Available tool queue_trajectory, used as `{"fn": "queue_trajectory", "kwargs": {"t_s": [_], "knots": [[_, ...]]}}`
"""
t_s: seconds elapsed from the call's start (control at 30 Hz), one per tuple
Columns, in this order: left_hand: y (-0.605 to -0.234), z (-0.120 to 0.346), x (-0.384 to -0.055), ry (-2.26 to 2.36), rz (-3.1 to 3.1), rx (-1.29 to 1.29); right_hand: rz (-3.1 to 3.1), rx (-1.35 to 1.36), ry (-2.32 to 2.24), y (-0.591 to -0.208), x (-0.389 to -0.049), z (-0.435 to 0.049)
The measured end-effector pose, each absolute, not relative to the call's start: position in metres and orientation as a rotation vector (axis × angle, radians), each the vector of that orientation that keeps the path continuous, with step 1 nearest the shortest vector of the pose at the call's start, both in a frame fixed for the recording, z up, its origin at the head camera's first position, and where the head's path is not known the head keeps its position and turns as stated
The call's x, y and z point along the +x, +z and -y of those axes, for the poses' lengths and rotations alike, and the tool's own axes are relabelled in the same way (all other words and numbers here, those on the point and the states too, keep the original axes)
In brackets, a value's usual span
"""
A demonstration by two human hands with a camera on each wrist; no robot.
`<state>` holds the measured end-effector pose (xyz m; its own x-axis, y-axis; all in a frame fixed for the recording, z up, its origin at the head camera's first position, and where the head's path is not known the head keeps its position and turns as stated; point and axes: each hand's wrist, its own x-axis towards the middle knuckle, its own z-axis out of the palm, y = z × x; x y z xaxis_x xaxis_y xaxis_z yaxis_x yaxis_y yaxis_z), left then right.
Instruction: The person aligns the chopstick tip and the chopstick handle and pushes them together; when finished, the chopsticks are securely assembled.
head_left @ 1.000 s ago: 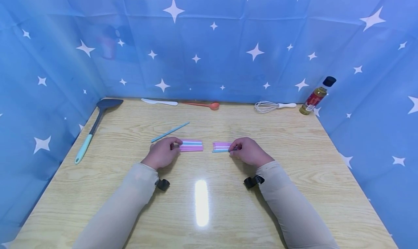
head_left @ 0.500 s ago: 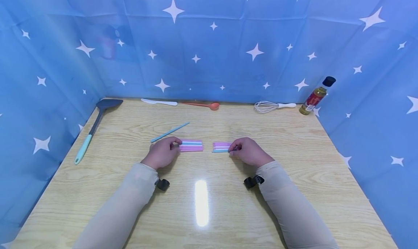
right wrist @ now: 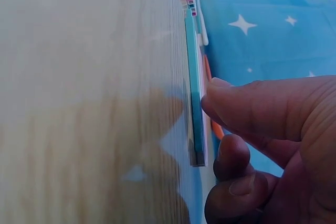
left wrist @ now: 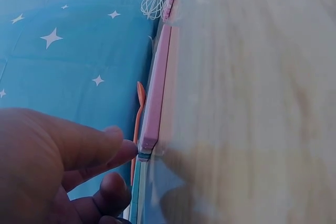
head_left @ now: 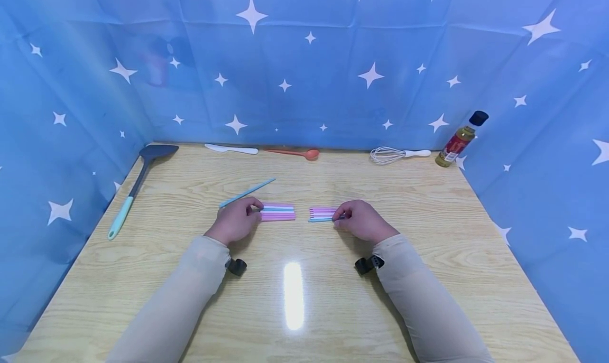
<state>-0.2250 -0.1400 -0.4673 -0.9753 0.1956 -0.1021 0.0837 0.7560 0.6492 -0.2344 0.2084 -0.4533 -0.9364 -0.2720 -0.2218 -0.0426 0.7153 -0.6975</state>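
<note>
Two rows of thin straight sticks lie end to end across the middle of the table, a small gap between them. My left hand (head_left: 234, 221) is at the outer end of the left row (head_left: 280, 213), pink with white and blue. My right hand (head_left: 365, 222) is over the outer part of the right row (head_left: 321, 214), pink and white with a blue stick (right wrist: 194, 72) nearest me. Both hands' fingers are loosely bent, with gaps between them in the wrist views. Whether the fingertips touch the sticks is unclear. A separate blue stick (head_left: 247, 193) lies slantwise beyond the left hand.
Along the back edge lie a white knife (head_left: 231, 149), an orange spoon (head_left: 311, 154) and a white whisk (head_left: 387, 155). A bottle (head_left: 457, 143) stands at the back right. At the left edge is a dark spatula (head_left: 138, 183). Starry blue curtains (head_left: 304, 99) surround the table.
</note>
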Motion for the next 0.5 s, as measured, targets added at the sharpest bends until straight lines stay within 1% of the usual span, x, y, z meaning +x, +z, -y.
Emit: {"fn": "queue_trajectory", "kwargs": {"t_s": [0.5], "knots": [[-0.4630, 0.1437, -0.2303, 1.056, -2.761, 0.246, -2.630, -0.208, -1.003, -0.4550, -0.2367, -0.2104]]}}
